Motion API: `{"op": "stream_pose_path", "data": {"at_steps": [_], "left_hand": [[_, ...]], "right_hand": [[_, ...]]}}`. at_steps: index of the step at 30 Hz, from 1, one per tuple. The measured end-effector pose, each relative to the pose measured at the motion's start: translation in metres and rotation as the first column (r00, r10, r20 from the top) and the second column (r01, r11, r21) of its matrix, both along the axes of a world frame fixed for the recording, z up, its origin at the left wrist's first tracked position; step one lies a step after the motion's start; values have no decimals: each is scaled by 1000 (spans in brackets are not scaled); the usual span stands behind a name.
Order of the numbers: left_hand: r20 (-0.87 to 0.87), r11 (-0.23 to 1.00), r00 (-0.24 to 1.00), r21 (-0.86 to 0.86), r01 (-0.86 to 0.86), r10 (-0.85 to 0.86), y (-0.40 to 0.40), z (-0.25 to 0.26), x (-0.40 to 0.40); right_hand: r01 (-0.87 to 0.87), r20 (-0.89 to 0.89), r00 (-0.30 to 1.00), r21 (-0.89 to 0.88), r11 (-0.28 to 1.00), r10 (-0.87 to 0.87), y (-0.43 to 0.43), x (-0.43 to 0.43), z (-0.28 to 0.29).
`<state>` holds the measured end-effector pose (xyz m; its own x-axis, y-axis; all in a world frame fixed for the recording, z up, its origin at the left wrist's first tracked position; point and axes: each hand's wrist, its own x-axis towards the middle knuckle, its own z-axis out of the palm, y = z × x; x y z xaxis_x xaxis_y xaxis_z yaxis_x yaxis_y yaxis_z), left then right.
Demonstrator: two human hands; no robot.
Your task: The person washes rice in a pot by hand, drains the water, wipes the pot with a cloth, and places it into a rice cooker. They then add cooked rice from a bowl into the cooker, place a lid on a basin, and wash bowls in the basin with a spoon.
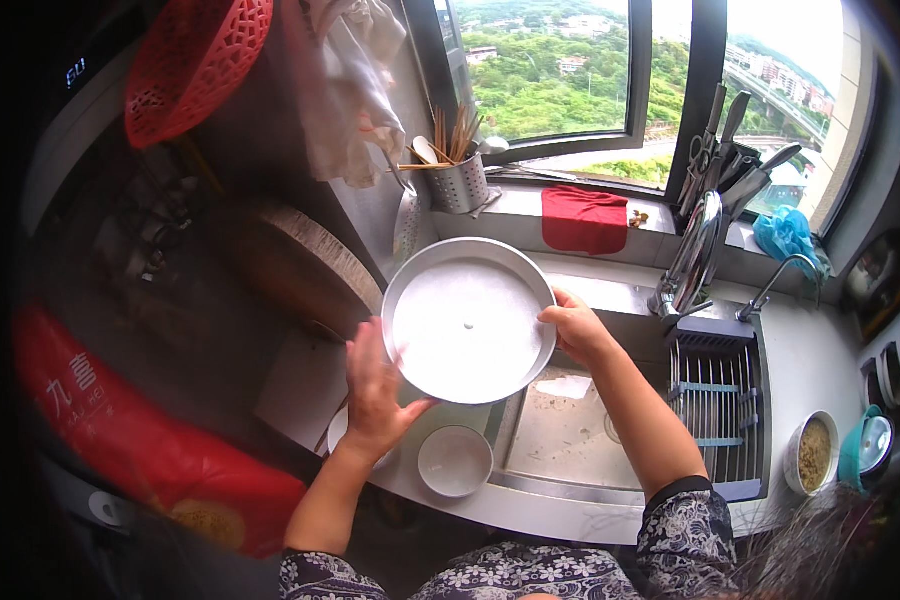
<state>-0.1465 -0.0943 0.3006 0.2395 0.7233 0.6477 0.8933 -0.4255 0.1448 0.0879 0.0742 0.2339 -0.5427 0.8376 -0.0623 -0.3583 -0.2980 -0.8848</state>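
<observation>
A round, shallow metal pan [469, 326] is held up in front of me, its inside facing the camera, over the counter and the left part of the sink. My right hand [576, 324] grips its right rim, thumb on the inner side. Against the lower left of the pan is my left hand [375, 390], fingers spread and slightly blurred; whether it bears any of the pan's weight I cannot tell. Below the pan a white bowl [455, 461] stands on the counter. Another white dish [339, 429] is partly hidden behind my left hand.
The steel sink [581, 442] lies at centre right, with a drying rack [712, 397] and faucet [671, 296]. A knife block [735, 169], chopstick holder [457, 184] and red cloth [585, 219] line the windowsill. A round wooden board [322, 255] leans left; a filled bowl [811, 454] stands right.
</observation>
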Motion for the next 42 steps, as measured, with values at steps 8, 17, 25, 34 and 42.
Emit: {"op": "stream_pose_path", "data": {"at_steps": [8, 17, 25, 34, 42], "left_hand": [[875, 622, -121, -229, 749, 469, -1, -26, -16], [949, 781, -50, -225, 583, 312, 0, -12, -17], [931, 883, 297, -312, 350, 212, 23, -39, -8], [944, 830, -20, -278, 483, 328, 46, -60, 4], [875, 793, -114, -363, 490, 471, 22, -47, 0]], "right_hand": [[-51, 149, 988, 47, 998, 43, -6, -44, -11], [-769, 885, -41, 269, 579, -465, 13, -95, -34], [-200, 328, 934, 139, 970, 145, 23, -64, 17], [-348, 145, 937, 336, 875, 317, -33, -114, 6], [-353, 331, 608, 927, 128, -722, -1, -109, -29]]}}
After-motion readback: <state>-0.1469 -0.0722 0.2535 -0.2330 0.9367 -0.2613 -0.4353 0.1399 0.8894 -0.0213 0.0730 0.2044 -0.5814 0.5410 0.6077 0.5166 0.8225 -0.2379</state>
